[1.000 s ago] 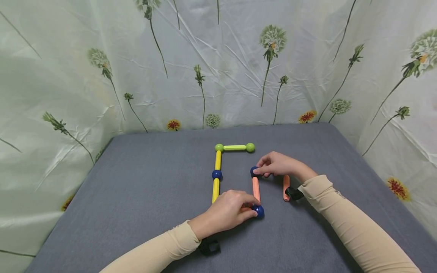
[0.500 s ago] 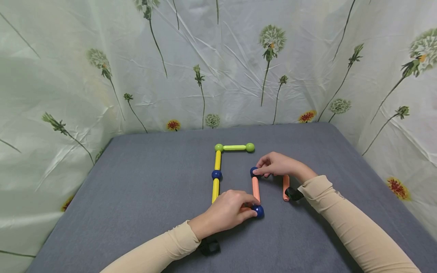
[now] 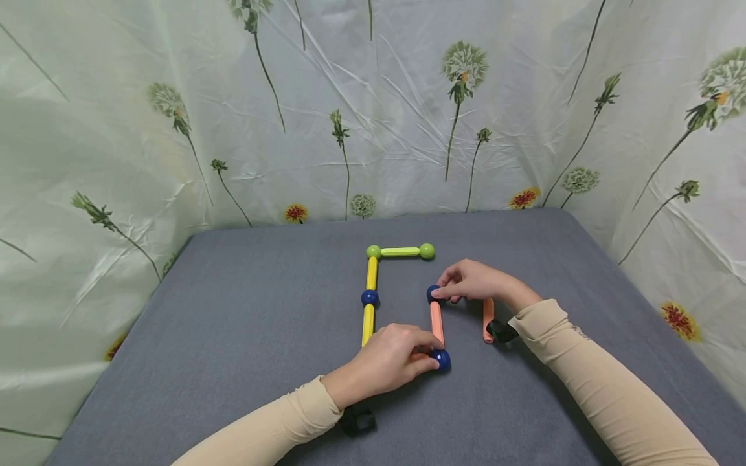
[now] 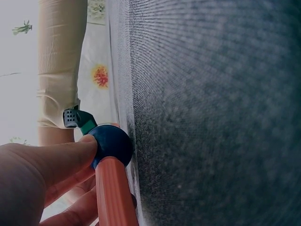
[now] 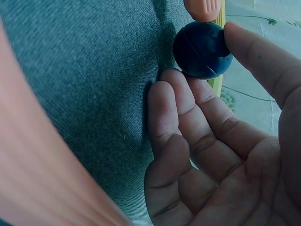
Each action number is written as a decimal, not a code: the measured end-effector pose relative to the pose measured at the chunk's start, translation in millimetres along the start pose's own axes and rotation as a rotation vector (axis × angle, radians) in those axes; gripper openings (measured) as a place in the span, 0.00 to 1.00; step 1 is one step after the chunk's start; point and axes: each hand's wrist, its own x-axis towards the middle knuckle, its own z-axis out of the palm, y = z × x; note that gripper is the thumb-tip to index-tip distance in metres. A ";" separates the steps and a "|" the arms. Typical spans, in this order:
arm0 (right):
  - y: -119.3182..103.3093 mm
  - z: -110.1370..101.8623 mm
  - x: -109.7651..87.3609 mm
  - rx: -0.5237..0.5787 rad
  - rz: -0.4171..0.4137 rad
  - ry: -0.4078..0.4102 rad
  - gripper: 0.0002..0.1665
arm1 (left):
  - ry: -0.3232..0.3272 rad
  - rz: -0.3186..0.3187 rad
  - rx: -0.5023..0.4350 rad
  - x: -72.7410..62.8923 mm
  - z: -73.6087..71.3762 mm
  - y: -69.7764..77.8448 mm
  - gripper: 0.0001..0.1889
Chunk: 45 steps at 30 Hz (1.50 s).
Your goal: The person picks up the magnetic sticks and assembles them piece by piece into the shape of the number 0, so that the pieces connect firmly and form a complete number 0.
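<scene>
A salmon ribbed rod (image 3: 437,323) lies on the grey cloth between two dark blue balls. At its near end, my left hand (image 3: 393,356) pinches the near blue ball (image 3: 441,360) with thumb and fingers. My right hand (image 3: 472,281) pinches the far blue ball (image 3: 433,293) at the other end. In the left wrist view, the left thumb presses against a blue ball (image 4: 113,146) that meets the salmon rod (image 4: 115,193). The right wrist view has the blue ball (image 5: 202,49) between thumb and fingertips, next to the rod's end (image 5: 203,8).
Left of the rod, a yellow rod (image 3: 368,323), blue ball (image 3: 370,298), second yellow rod (image 3: 372,274), green ball (image 3: 373,252), lime rod (image 3: 401,252) and another green ball (image 3: 427,251) form a bent line. A loose salmon rod (image 3: 488,317) lies under the right wrist. Flowered fabric (image 3: 361,129) hangs behind.
</scene>
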 end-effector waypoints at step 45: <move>9.2 -12.6 -73.2 -0.077 0.014 0.237 0.23 | 0.013 -0.027 0.171 53.9 -74.7 -21.6 0.13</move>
